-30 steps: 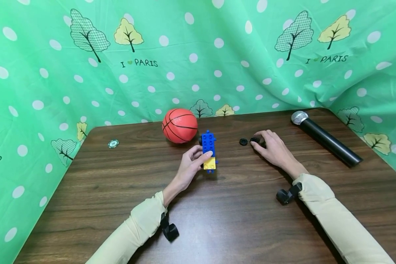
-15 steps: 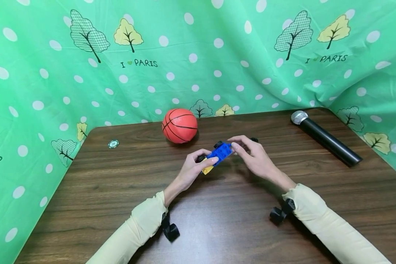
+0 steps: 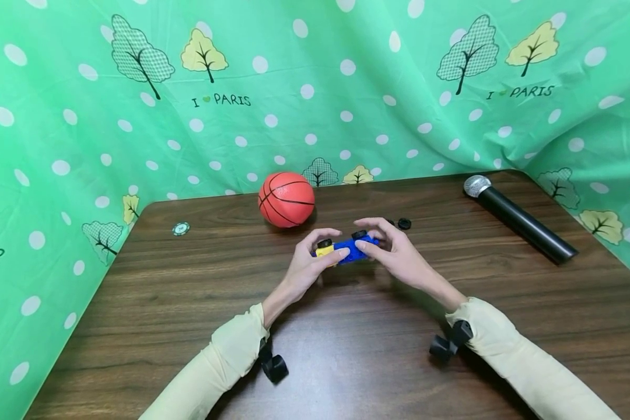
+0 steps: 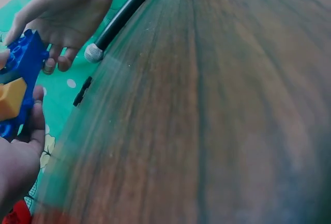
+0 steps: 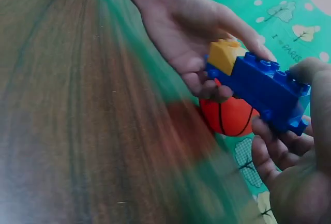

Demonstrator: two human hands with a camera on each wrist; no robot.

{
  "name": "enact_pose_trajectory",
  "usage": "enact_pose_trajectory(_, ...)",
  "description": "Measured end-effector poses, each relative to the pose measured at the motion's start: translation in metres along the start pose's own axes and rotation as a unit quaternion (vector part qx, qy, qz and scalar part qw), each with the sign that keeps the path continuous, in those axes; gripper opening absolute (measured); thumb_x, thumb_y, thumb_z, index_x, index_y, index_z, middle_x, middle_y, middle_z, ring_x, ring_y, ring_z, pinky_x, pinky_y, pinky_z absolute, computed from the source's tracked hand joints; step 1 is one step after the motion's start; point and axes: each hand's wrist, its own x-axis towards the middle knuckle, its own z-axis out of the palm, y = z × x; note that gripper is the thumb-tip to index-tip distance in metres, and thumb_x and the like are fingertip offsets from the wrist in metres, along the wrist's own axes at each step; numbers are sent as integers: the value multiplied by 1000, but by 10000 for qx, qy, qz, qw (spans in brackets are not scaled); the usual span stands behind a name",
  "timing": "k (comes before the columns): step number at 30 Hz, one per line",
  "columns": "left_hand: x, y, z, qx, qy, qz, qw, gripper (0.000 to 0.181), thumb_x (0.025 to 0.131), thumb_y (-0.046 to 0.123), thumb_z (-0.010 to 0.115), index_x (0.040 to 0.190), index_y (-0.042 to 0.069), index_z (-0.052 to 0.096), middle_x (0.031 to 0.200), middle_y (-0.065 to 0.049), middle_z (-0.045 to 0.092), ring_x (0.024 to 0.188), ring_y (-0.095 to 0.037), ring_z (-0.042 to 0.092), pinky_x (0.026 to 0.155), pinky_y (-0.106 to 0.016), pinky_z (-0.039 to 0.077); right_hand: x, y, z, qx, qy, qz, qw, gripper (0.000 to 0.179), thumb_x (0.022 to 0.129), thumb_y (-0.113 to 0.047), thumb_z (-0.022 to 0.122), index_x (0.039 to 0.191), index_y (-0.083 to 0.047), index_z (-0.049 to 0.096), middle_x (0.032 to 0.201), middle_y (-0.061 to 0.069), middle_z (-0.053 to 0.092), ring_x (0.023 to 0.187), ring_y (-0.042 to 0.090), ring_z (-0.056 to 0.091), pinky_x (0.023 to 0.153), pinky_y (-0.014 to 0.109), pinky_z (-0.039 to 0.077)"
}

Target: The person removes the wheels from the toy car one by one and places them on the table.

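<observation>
A toy brick car (image 3: 350, 252), blue with a yellow block (image 3: 324, 251) at one end, is held above the table between both hands. My left hand (image 3: 305, 261) grips it at the yellow end, thumb on top. My right hand (image 3: 399, 252) grips the blue end, thumb on top and fingers beneath in the right wrist view. Two black wheels (image 3: 359, 234) sit on the car's far side. Bare blue axle stubs (image 5: 266, 115) show on its near side. On the table beyond my right hand lie two loose black wheels (image 3: 405, 223), one partly hidden by the fingers.
A red mini basketball (image 3: 286, 200) stands behind the car on the wooden table (image 3: 189, 326). At the right lies a black microphone (image 3: 520, 219). A poker chip (image 3: 181, 228) is at the far left. A green polka-dot curtain (image 3: 315, 76) hangs behind.
My right hand has come left from the loose wheels to the car's blue end. The car has turned from pointing away to lying nearly crosswise, its wheeled side now facing away.
</observation>
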Motion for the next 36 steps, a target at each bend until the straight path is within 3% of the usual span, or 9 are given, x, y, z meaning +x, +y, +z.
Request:
enact_pose_trajectory(4, 1, -1, 3, -246, 397, 16, 9989, 55, 91, 7, 75, 140, 1, 52, 103, -12, 66, 85, -14, 62, 72, -26, 52, -6, 2, 1, 156, -163, 203, 9995, 35, 106, -8, 58, 138, 5, 52, 105, 17, 69, 85, 25, 66, 75, 33, 57)
enact_pose_trajectory(9, 2, -1, 5, -509, 840, 158, 9950, 65, 89, 3, 78, 145, 1, 44, 105, -11, 66, 87, -15, 63, 73, -24, 53, -11, 4, 7, 260, -289, 320, 9987, 31, 105, -6, 60, 132, 7, 51, 108, 18, 68, 87, 22, 68, 73, 34, 57)
enact_pose_trajectory(19, 2, -1, 10, -989, 1228, 144, 9874, 53, 89, 0, 75, 133, 2, 45, 105, -16, 71, 91, -16, 70, 82, -26, 55, -15, 2, 23, -162, -191, 378, 9990, 37, 100, -14, 70, 126, -1, 48, 97, 10, 63, 86, 23, 57, 68, 27, 48)
enact_pose_trajectory(23, 2, -2, 10, -936, 1222, 245, 9878, 50, 90, 2, 74, 134, 0, 50, 112, -19, 72, 97, -16, 70, 88, -27, 55, -16, 2, 27, -468, -127, 344, 9982, 39, 97, -17, 75, 123, -3, 49, 98, 10, 59, 83, 23, 53, 67, 27, 45)
enact_pose_trajectory(29, 2, -2, 9, -613, 961, 390, 9927, 52, 97, 4, 68, 145, -3, 50, 124, -23, 67, 101, -14, 68, 93, -28, 53, -16, 2, 32, -826, -221, 261, 9960, 39, 95, -21, 78, 119, -5, 52, 93, 7, 60, 78, 21, 55, 65, 29, 46)
enact_pose_trajectory(33, 2, -2, 8, -586, 864, 510, 9932, 51, 98, 3, 67, 145, -4, 51, 124, -22, 67, 99, -12, 68, 91, -27, 53, -16, 3, 31, -975, -151, 97, 9951, 24, 102, -21, 68, 117, -6, 56, 91, 4, 62, 79, 20, 57, 66, 29, 46)
enact_pose_trajectory(36, 1, -2, 8, -535, 825, 595, 9934, 50, 97, 2, 67, 144, -4, 52, 121, -20, 69, 97, -11, 67, 89, -26, 53, -13, 5, 29, -806, 45, 31, 9967, 17, 109, -19, 56, 118, -5, 57, 92, 5, 63, 82, 23, 61, 69, 31, 50)
